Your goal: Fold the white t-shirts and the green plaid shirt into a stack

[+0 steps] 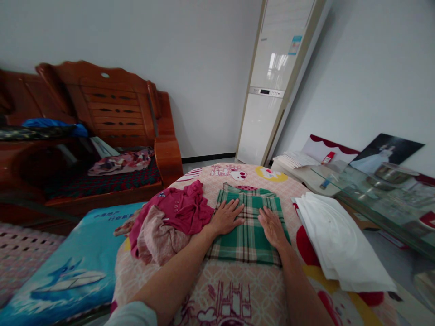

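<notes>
A green plaid garment (249,242) lies folded in a rough rectangle on the patterned round table cover (268,294). My left hand (227,217) rests flat on its left part, fingers spread. On its right part lies my right hand (271,225), palm down with the fingers extended. Left of the plaid cloth is a crumpled magenta garment (185,206), and a crumpled pale pink cloth (159,237) lies against it. To the right is a stack of white sheet-like bags (340,244).
A wooden sofa (115,108) with a patterned cloth (124,161) stands at the left, near a blue printed cushion (74,262). A glass shelf (384,203) holds pots at the right. A tall white air conditioner (265,86) stands behind.
</notes>
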Available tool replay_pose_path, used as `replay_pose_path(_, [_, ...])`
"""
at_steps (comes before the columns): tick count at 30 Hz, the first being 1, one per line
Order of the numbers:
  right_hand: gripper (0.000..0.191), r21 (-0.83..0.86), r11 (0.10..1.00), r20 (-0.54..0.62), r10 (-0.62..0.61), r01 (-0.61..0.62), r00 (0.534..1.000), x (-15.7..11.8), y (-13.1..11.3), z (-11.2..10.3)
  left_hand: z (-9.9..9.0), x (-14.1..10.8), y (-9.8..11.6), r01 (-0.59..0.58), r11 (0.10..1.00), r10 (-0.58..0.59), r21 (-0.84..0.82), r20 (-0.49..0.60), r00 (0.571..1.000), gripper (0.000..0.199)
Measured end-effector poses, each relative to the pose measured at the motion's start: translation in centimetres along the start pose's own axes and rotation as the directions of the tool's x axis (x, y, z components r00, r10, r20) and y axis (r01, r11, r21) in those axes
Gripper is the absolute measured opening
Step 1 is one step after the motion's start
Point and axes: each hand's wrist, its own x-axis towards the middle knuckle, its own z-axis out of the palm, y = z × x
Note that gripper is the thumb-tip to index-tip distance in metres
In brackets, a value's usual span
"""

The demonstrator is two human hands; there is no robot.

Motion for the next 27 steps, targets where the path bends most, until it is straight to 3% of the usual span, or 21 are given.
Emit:
replay_pose_path(4, [0.062, 0.108, 0.994, -0.033, 0.028, -0.024, 0.999, 0.2, 0.3, 0.5, 0.0, 0.0, 0.0, 0.003, 1.0, -0.003, 0.001, -0.005, 1.0, 0.061])
replay_pose_path(8, [0.07, 0.368, 0.927, -0.049, 0.094, -0.069, 0.994, 0.5, 0.7, 0.0, 0.1, 0.1, -0.1, -0.003, 1.0, 0.003, 0.003, -0.006, 1.0, 0.062])
replay_pose_path(12, [0.079, 0.716, 0.694, -0.073, 0.186, -0.078, 0.98, 0.6, 1.1, -1.6, 0.0, 0.0, 0.0, -0.005, 1.0, 0.005, 0.004, 0.001, 1.0, 0.062])
replay_pose_path(14, [0.086, 0.81, 0.583, -0.073, 0.201, -0.06, 0.977, 0.5, 0.9, -2.2, 0.0, 0.0, 0.0, -0.001, 1.0, 0.001, 0.007, 0.002, 1.0, 0.062])
replay_pose_path(21, [0.094, 0.905, 0.414, 0.04, 0.148, -0.099, 0.988, 0.6, -0.5, -3.0, 0.2, 0.0, -0.1, -0.006, 1.0, 0.006, 0.009, -0.003, 1.0, 0.061])
replay_pose_path(27, [0.099, 0.92, 0.386, 0.03, 0.094, -0.064, 0.995, 0.9, -0.9, -4.2, 0.2, 0.0, -0.1, -0.004, 1.0, 0.004, 0.007, -0.015, 1.0, 0.061])
